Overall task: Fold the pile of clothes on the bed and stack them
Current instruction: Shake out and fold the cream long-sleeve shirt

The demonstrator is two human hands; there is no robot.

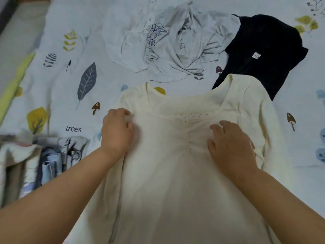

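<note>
Cream top: long-sleeved, button placket, spread flat front-up on bed sheet, neckline away from the person.
L hand: on top's left shoulder area, fingers curled, bunching a bit of fabric.
R hand: palm down on chest area right of buttons, fingers spread, pressing flat.
Grey shirt: crumpled w/ printed graphic, beyond cream top, unfolded.
Black garment: far right, its lower edge under cream top's shoulder.
Folded stack: left edge, blurry, patterned pieces.
</note>
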